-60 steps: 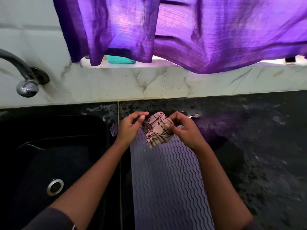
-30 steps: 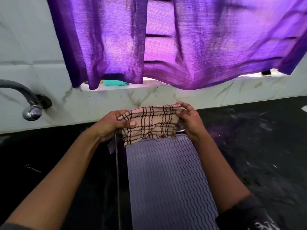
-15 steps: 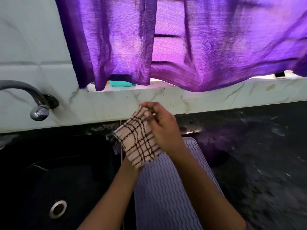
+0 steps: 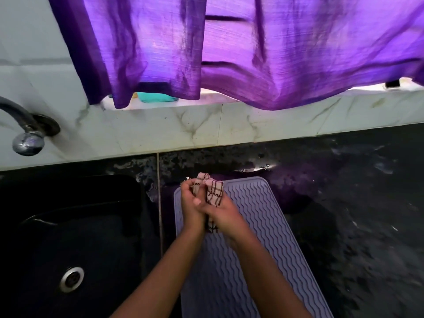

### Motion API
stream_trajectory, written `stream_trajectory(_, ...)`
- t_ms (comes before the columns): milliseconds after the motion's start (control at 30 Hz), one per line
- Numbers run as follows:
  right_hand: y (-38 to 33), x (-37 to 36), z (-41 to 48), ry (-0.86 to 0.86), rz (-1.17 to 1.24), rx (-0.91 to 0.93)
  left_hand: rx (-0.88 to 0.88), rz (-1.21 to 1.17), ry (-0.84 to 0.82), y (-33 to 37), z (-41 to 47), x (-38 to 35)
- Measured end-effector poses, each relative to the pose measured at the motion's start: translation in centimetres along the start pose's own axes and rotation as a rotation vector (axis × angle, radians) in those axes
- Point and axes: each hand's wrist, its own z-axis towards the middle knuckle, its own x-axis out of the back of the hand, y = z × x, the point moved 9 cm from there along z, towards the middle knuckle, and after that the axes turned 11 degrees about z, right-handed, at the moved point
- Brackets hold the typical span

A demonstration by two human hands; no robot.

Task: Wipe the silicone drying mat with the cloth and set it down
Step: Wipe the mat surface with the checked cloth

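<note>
A lilac silicone drying mat [image 4: 257,230] with wavy ridges lies flat on a wet black counter [image 4: 348,203], running from the centre of the frame to the lower edge, just right of a black sink [image 4: 128,187]. Above its far left corner, 2 hands squeeze a bunched checked cloth [image 4: 214,191] between them. The left hand [image 4: 191,203] and the right hand [image 4: 221,213] are pressed together with their fingers curled round the cloth, and both forearms rise from the lower edge to meet there.

The cloth looks soft and light and should wad easily into 1 palm. The mat is probably floppy, grippy and damp, so it is best lifted by 2 corners of a short edge. A tap [image 4: 27,138] sits at the left, and a purple curtain [image 4: 252,47] hangs across the top.
</note>
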Motion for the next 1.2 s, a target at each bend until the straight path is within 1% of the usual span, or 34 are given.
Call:
stream_trajectory(67,0.4,3.0,1.1,0.088,0.144,-0.056,0.004,0.066,-0.04,-0.4,0.9,-0.1)
stream_trajectory(100,0.0,4.6,1.6,0.131,0.225,-0.058,-0.003,0.093,-0.092,-0.4,1.5,-0.2)
stream_trajectory(133,-0.8,5.9,2.3,0.164,0.288,-0.022,-0.04,0.159,-0.122,-0.5,2.3,0.1)
stream_trajectory(167,-2.2,7.2,3.0,0.202,0.242,0.075,-0.113,0.345,-0.135,-0.7,3.2,0.5)
stream_trajectory(200,-3.8,7.8,3.7,0.221,0.078,0.18,-0.204,0.64,-0.124,-1.0,3.9,1.0)
stream_trajectory(233,-5.2,7.7,4.3,0.224,-0.196,0.303,-0.279,0.957,-0.13,-1.8,4.3,1.2)
stream_trajectory(267,-5.4,6.8,5.3,0.184,-0.513,0.391,-0.308,1.195,-0.162,-2.9,4.4,1.2)
stream_trajectory(300,-4.0,5.4,6.5,0.094,-0.828,0.418,-0.301,1.325,-0.207,-4.2,4.5,1.2)
stream_trajectory(333,-1.9,4.3,7.6,-0.006,-1.072,0.42,-0.303,1.39,-0.242,-5.2,4.4,1.2)
stream_trajectory(367,0.9,3.6,8.4,-0.112,-1.239,0.394,-0.319,1.426,-0.249,-5.8,4.1,1.1)
stream_trajectory(400,3.0,3.1,8.7,-0.179,-1.327,0.395,-0.337,1.454,-0.248,-6.3,4.0,1.1)
stream_trajectory(433,4.2,3.2,8.7,-0.19,-1.363,0.402,-0.355,1.476,-0.231,-6.5,3.9,1.2)
stream_trajectory(500,4.8,3.4,9.0,-0.149,-1.361,0.446,-0.347,1.5,-0.208,-6.6,4.2,1.2)
stream_trajectory(567,4.5,3.5,8.5,-0.132,-1.33,0.439,-0.332,1.506,-0.22,-6.7,4.1,1.2)
stream_trajectory(600,4.4,3.4,7.9,-0.143,-1.31,0.443,-0.339,1.505,-0.21,-6.5,4.1,1.2)
stream_trajectory(733,6.5,3.5,2.5,-0.278,-1.241,0.417,-0.364,1.499,-0.183,-6.4,4.1,1.2)
stream_trajectory(800,7.1,3.8,1.1,-0.3,-1.242,0.377,-0.366,1.494,-0.179,-6.3,4.0,1.2)
stream_trajectory(900,7.1,3.7,1.2,-0.306,-1.275,0.326,-0.374,1.493,-0.173,-6.1,3.9,1.2)
stream_trajectory(967,7.5,3.6,1.3,-0.264,-1.33,0.328,-0.372,1.491,-0.18,-6.1,3.8,1.1)
stream_trajectory(1033,8.1,3.3,1.2,-0.149,-1.377,0.361,-0.374,1.483,-0.178,-6.1,3.8,1.2)
stream_trajectory(1100,8.4,3.4,1.3,-0.036,-1.347,0.329,-0.376,1.481,-0.174,-6.0,3.8,1.2)
stream_trajectory(1167,7.9,3.3,1.8,0.025,-1.342,0.316,-0.377,1.484,-0.165,-6.0,3.8,1.2)
stream_trajectory(1200,7.6,3.2,1.9,0.026,-1.342,0.334,-0.375,1.482,-0.162,-6.0,3.8,1.3)
